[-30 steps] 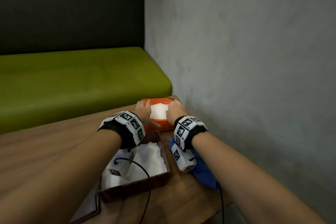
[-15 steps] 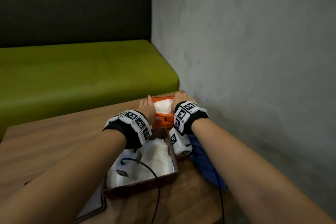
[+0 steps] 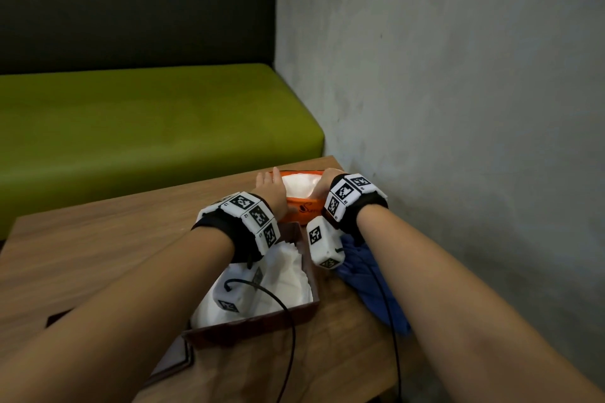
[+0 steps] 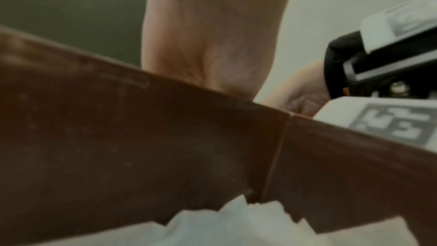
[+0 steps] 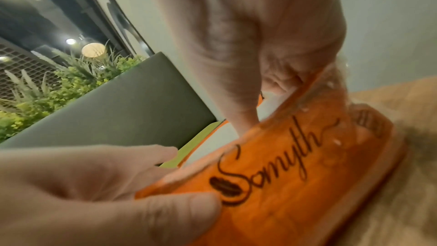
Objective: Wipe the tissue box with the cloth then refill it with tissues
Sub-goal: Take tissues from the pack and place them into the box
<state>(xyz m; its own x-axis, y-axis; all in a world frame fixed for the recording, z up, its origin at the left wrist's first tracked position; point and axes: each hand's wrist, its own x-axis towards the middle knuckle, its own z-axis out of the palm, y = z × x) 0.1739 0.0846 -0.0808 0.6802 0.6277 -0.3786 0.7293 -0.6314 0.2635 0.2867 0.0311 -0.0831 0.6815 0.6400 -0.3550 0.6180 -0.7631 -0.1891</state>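
The orange tissue box (image 3: 302, 208) stands at the table's far right corner with white tissues (image 3: 299, 185) inside. My left hand (image 3: 271, 186) holds its left end; in the right wrist view the left hand's thumb (image 5: 184, 212) lies on the printed front wall (image 5: 295, 166) and its fingers reach over the rim. My right hand (image 3: 322, 181) is at the right end, with straight fingers (image 5: 238, 111) pushed down into the tissues. The blue cloth (image 3: 366, 281) lies crumpled on the table under my right forearm.
A brown open box (image 3: 248, 324) with several white tissues (image 3: 281, 275) sits just in front of the orange box, under my left wrist; its wall (image 4: 165, 147) fills the left wrist view. A grey wall (image 3: 458, 141) borders the table's right side. A green bench (image 3: 147, 127) lies beyond.
Both hands have moved from on top of the tissues out to the orange box's two ends, so more of the white tissues shows. The view has shifted slightly.
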